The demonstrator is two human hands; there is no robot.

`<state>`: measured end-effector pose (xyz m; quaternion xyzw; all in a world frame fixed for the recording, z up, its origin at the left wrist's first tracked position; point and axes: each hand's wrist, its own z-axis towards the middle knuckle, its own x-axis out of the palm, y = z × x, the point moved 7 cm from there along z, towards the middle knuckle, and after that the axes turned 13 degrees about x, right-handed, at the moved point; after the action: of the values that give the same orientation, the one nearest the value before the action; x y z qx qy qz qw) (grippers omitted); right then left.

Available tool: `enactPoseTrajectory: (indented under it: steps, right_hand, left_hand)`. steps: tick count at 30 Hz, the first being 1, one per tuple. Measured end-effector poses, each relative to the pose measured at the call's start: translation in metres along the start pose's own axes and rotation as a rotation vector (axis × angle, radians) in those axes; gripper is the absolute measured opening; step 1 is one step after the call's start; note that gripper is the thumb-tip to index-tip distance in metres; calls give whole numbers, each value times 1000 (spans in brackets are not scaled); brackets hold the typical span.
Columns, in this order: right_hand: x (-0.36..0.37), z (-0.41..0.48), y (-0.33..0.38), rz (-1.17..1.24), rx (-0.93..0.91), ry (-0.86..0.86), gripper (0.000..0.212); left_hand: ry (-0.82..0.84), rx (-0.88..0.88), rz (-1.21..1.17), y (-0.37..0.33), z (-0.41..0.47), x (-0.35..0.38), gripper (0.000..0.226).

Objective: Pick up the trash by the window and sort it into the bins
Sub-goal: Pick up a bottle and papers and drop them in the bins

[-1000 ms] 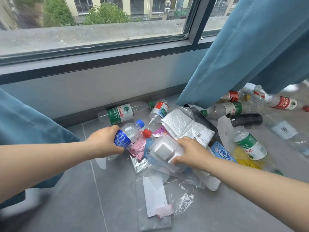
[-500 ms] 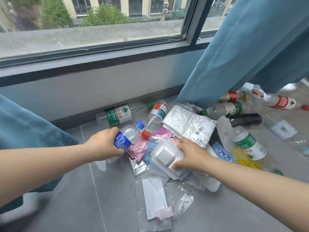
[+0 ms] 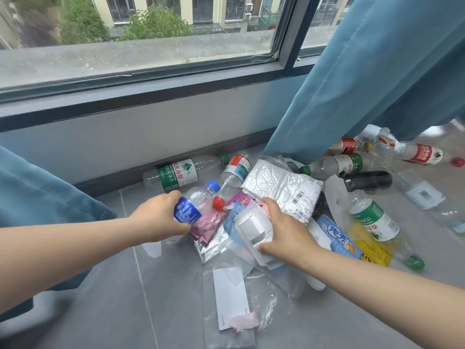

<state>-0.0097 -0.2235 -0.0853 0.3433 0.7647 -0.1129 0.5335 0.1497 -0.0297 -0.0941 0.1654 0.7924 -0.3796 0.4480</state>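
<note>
Trash lies heaped on the grey floor point(image 3: 105, 311) along the wall under the window point(image 3: 141, 34), spilling right past the hem of the blue curtain point(image 3: 364, 79). Over the last second little has shifted: both hands were already on their items and remain so. The right hand point(image 3: 286, 235) has drawn the white packet point(image 3: 254, 227) slightly up and toward the person, so the large crinkled white bag with barcode labels point(image 3: 281, 187) behind it now shows more fully. The left hand point(image 3: 161, 220) stays clenched around the base of the small blue-capped bottle point(image 3: 195, 205), which sits tilted, cap pointing toward the wall. The right hand's fingers wrap the near end of the packet, thumb on the far side.

My reading is that both grasps are secured and the lift is only starting; nothing has reached a bin (no bin is in view).

As for the pile itself: clear plastic bottles with green, red and white labels lie on their sides, one green-labelled bottle point(image 3: 176, 173) against the skirting and a dark bottle point(image 3: 367, 181) further right. Between them are flat wrappers, a pink sachet point(image 3: 208, 225) just beside the held bottle, a blue snack packet point(image 3: 339, 239), and clear bags with a white card point(image 3: 230, 298) nearest the person. Most are light, crushable and overlapping, so neighbours could drag along.
</note>
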Motion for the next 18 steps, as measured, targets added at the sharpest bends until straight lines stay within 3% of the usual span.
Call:
enactPoseTrajectory:
  steps: [4,9,18]
  right_hand:
    - [-10,1,-7,212,94,129,70]
    - [-53,0,-20,260,145,90,30]
    - [-165,-8,-29,400,184,-39,28]
  left_hand:
    - [-4,4,-83,-13,0,-3,46]
    - [-13,43,-204,-39,3,-18,41]
    - [-84,64,-346,-101,19,-112,37]
